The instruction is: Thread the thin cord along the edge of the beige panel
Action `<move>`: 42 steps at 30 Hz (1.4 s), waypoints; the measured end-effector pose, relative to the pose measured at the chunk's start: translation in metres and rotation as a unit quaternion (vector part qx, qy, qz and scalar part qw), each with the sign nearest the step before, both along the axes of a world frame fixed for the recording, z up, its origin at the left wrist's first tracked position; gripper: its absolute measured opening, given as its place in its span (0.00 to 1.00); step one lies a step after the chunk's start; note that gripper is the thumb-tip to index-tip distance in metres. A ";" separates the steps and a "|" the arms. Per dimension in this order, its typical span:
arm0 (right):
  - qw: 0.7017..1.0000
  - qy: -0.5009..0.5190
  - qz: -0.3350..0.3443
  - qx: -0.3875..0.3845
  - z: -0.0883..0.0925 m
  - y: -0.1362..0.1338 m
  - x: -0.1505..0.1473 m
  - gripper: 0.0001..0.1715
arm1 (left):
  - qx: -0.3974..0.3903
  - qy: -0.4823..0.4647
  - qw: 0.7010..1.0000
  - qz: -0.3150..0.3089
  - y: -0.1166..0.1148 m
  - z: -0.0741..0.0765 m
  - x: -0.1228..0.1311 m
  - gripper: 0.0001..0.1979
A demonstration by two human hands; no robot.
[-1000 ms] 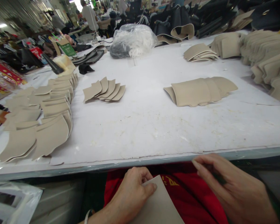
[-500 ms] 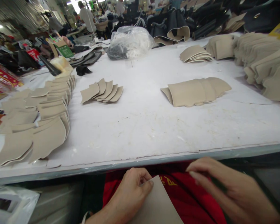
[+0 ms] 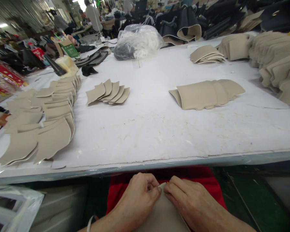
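Observation:
A flat beige leather piece (image 3: pixel 163 212) lies over my lap, below the table's front edge. My left hand (image 3: pixel 143 196) pinches its far corner between thumb and curled fingers. Close beside it, my right hand (image 3: pixel 187 196) grips the same piece along its right edge, fingers bent inward. The two hands nearly meet at the corner, and their fingertips are partly hidden. Under the piece shows red cloth (image 3: pixel 203 177).
On the white table (image 3: pixel 135 138) lie a fan of small beige pieces (image 3: pixel 108 91), a folded beige stack (image 3: pixel 207 94), rows of beige pieces at left (image 3: pixel 54 135) and right (image 3: pixel 273 48), and a clear plastic bag (image 3: pixel 142 42). People (image 3: pixel 93 14) are in the background.
My right hand has come in from the right and closed on the beige piece's edge. My left hand keeps its pinch at the corner. The view has shifted slightly.

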State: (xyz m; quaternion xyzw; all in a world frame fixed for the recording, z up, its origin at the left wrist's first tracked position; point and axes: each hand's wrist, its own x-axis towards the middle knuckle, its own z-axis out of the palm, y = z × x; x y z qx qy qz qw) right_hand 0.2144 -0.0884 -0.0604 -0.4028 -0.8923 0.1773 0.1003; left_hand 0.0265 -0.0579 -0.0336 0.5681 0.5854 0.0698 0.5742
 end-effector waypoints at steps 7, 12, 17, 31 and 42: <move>0.990 0.024 0.005 0.140 -0.004 -0.005 -0.004 0.22 | -0.021 -0.016 1.000 0.011 -0.001 -0.005 0.000 0.11; 0.987 0.004 0.015 0.162 -0.011 -0.005 -0.003 0.24 | -0.029 -0.022 0.999 0.017 -0.001 -0.009 -0.001 0.11; 0.996 -0.019 0.027 0.080 -0.012 0.000 0.000 0.16 | -0.030 -0.020 0.999 0.017 0.000 -0.008 -0.002 0.11; 0.950 0.155 -0.068 -0.263 0.018 0.015 0.016 0.10 | -0.036 -0.019 0.999 0.019 0.005 -0.004 -0.003 0.10; 0.802 0.323 -0.197 -0.463 0.035 0.020 0.043 0.16 | -0.043 -0.023 0.998 0.027 0.002 -0.008 -0.008 0.11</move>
